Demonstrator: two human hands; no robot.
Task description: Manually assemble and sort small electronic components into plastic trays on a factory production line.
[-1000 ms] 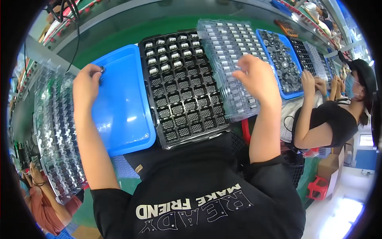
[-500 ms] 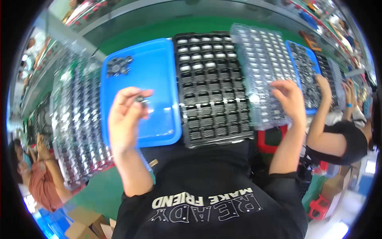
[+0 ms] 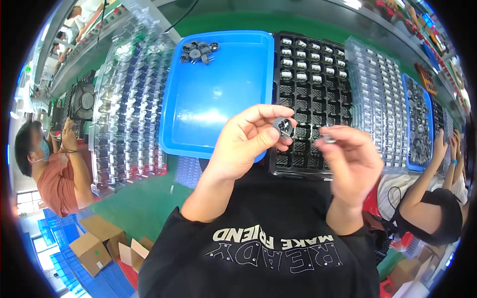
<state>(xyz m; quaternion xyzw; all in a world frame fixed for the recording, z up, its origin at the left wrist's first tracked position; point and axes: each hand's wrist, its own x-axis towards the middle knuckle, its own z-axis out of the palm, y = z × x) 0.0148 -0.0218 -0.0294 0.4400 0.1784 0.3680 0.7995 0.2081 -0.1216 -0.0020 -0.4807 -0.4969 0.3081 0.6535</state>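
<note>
My left hand [image 3: 243, 144] holds a grey round plastic housing [image 3: 283, 127] between thumb and fingers, its hollow side facing right. Pinched in my right hand [image 3: 355, 166] is a small silvery round part [image 3: 328, 139], partly covered by the fingertips and blurred. The two parts are apart, held above a black cell tray [image 3: 283, 160]. Silvery-white cylinders [image 3: 301, 77] fill the far rows of that tray, while its nearer cells hold none. To the left stands a blue tray [image 3: 198, 136] with several grey housings [image 3: 195, 52] in its far left corner.
A clear plastic tray [image 3: 375, 94] with rows of silvery parts lies right of the black one. Clear moulded trays [image 3: 126, 114] stand at left. Farther right is another blue tray [image 3: 417, 124] of grey parts. Co-workers [image 3: 57, 174] sit on both sides; cardboard boxes [image 3: 97, 251] stand lower left.
My hands have come together over the black tray. The left moved right with the grey housing; the right, seemingly unladen before, now pinches a small silvery part. The view has shifted left.
</note>
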